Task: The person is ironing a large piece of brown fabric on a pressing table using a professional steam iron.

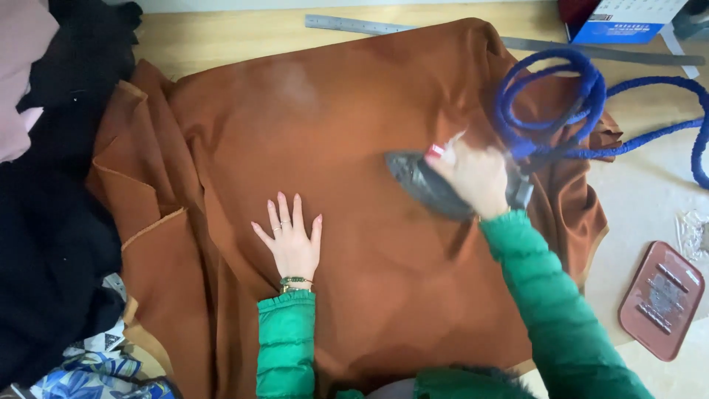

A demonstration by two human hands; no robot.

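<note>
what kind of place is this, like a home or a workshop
Probably a sewing or tailoring workroom. The right hand grips an iron on rust-brown fabric, the left hand flattens it, and a long metal ruler lies on the wooden table.

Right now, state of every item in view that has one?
Left hand: flat, fingers spread, pressing the fabric.
Right hand: closed around the iron's handle.
Iron: soleplate down on the fabric, tip pointing left.
Brown fabric: spread over the table, bunched in folds at the left.
Blue cord: looped, loose over the fabric.
Iron rest: lying flat, nothing on it.
Metal ruler: flat, partly under the fabric.
</note>
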